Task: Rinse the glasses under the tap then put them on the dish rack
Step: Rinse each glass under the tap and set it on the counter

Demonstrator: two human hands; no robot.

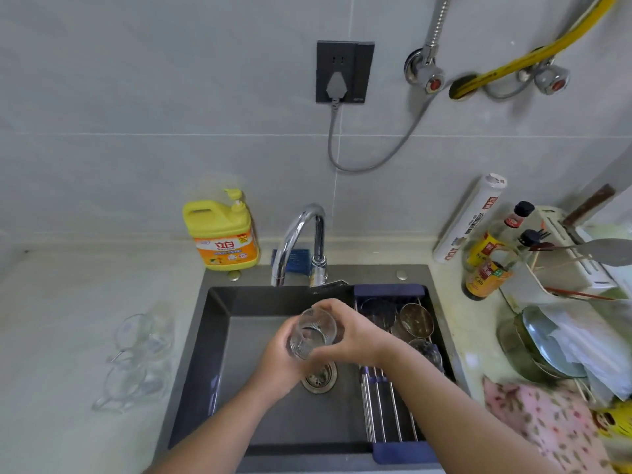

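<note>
- Gripping one clear glass (pixel 313 333) in both hands, over the sink (pixel 219 336), just below and in front of the tap (pixel 301 230) spout and roughly above the drain (pixel 319 376).
- Wrapped round the lower part by the left hand (pixel 277 357), fingers curled under and behind. Clasped from the right by the right hand (pixel 355 333), fingers and thumb curled round the wall. Neither hand slack, and nothing else in either.
- Seemingly tilted, mouth up and away toward the wall, though hard to be sure through clear glass.
- Judged as the rinsing step. No stream plainly visible at the spout, so cannot tell whether water is running.
- To do it well: bring the mouth squarely under the spout, fill partway, swirl, then tip out over the drain. Turn between the palms so the outer wall gets wet too.
- Hold firmly without squeezing: probably slippery when wet, with a hard basin beneath.
- Then carry right to the dish rack (pixel 386 405) spanning the sink's right side. Set down mouth first on a free stretch of bars, short of the racked glasses (pixel 415 319) at the far end, without knocking them.
- Waiting on the counter to the left: more clear glassware (pixel 136 354), probably next in line.
</note>
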